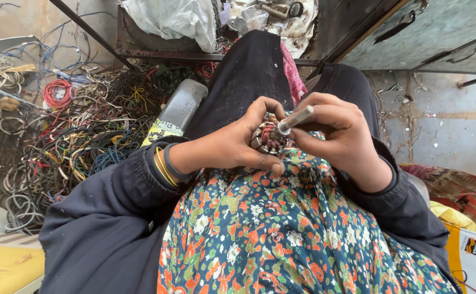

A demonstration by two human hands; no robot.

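I clamp my left hand (232, 147) around the motor armature (268, 139) — right hand (338, 136) gripping its steel shaft (296, 118) — best twisted slowly.

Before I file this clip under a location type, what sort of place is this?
Probably an informal scrap or motor-salvage workspace. A big tangle of loose coloured wires lies on the ground, and the left hand and right hand hold a small motor armature with copper windings over the lap; metal cabinets stand nearby.

Yellow-black label (162, 130) on grey tool left of lap; white-orange carton (475, 256) bottom right
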